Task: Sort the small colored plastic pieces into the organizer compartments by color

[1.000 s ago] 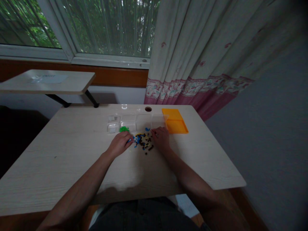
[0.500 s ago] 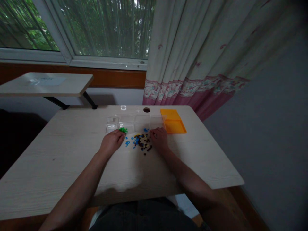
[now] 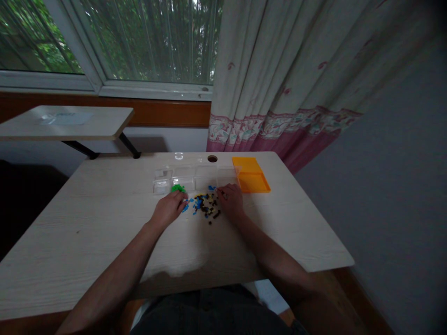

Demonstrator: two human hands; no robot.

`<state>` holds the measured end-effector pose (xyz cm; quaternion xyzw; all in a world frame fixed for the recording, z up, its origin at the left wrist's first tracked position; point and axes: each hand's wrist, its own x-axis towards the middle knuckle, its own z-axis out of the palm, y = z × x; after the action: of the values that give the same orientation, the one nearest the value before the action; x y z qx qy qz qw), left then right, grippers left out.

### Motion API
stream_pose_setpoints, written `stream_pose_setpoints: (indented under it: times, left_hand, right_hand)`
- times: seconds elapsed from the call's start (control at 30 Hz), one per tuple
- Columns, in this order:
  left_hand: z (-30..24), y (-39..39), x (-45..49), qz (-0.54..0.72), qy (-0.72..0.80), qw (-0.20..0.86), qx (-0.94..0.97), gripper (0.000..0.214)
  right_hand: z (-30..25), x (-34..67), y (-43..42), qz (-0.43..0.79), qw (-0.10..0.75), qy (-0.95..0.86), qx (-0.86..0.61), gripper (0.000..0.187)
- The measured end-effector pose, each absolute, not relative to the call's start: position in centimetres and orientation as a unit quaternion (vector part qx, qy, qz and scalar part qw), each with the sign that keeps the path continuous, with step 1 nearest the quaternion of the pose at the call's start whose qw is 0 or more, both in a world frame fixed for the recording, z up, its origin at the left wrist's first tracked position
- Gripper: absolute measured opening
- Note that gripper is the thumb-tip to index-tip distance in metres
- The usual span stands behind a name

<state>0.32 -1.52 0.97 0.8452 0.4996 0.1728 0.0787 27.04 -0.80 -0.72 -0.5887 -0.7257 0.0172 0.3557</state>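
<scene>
A mixed pile of small toy building bricks [image 3: 202, 204], in dark brown, cream, blue and yellow, lies on the table between my hands. My left hand [image 3: 168, 208] is at the pile's left side, fingers bent and closed over the loose blue bricks [image 3: 185, 208]; what they grip is hidden. Just beyond it, green bricks [image 3: 178, 188] are gathered at the front of the clear divided tray [image 3: 206, 173]. My right hand [image 3: 231, 199] rests at the pile's right edge, fingertips pinched on something too small to name. A few blue bricks [image 3: 211, 188] lie beside those fingertips.
An orange open box [image 3: 254, 182] stands right of the clear tray. Behind the tray is a round cable hole [image 3: 212, 158] in the table [image 3: 279, 223]. A raised shelf [image 3: 104, 122] on dark legs stands at the back left. Curtains [image 3: 240, 125] hang behind.
My left hand has moved slightly right and nearer to me, from the green bricks to the loose blue ones. My right hand has barely moved.
</scene>
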Motion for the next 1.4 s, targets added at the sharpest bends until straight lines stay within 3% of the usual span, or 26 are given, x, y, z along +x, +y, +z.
stream_pose_setpoints:
  times: [0.43, 0.97, 1.4]
  left_hand:
    - [0.7, -1.7, 1.1, 0.174, 0.484, 0.058, 0.856, 0.028]
    - [1.6, -2.0, 0.9, 0.183, 0.454, 0.134, 0.862, 0.019]
    - [1.0, -2.2, 1.7, 0.189, 0.456, 0.107, 0.863, 0.024]
  right_hand:
    - [-1.0, 27.2, -0.6, 0.016, 0.354, -0.731, -0.583, 0.023]
    - [-1.0, 27.1, -0.7, 0.02, 0.361, -0.734, -0.574, 0.022]
    - [-0.9, 27.2, -0.7, 0.008, 0.358, -0.742, -0.567, 0.021]
